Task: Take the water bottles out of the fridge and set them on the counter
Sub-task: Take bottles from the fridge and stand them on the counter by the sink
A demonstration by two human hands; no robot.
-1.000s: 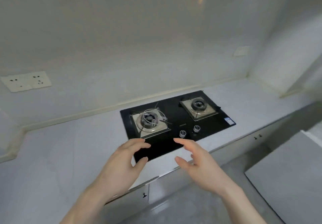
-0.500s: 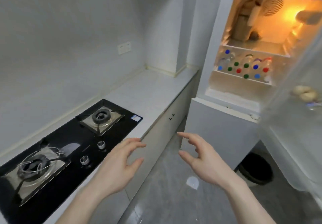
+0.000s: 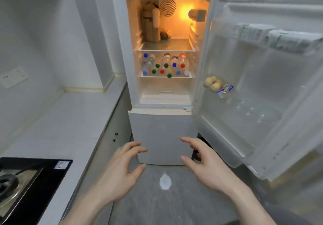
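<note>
Fridge (image 3: 122, 49) standing with its upper door (image 3: 262, 102) swung wide to the right and its interior lamp glowing. Water bottles (image 3: 166, 65), capped in blue, green, red and white, are lying on the middle shelf (image 3: 166, 76) with caps facing outward. Left hand (image 3: 118, 174) and right hand (image 3: 208, 167) are hovering low before the closed lower door (image 3: 162, 137), fingers spread and slightly curved, holding nothing. The bench (image 3: 70, 119) is running along the left, carrying a black gas hob (image 3: 35, 181) at its near end.
</note>
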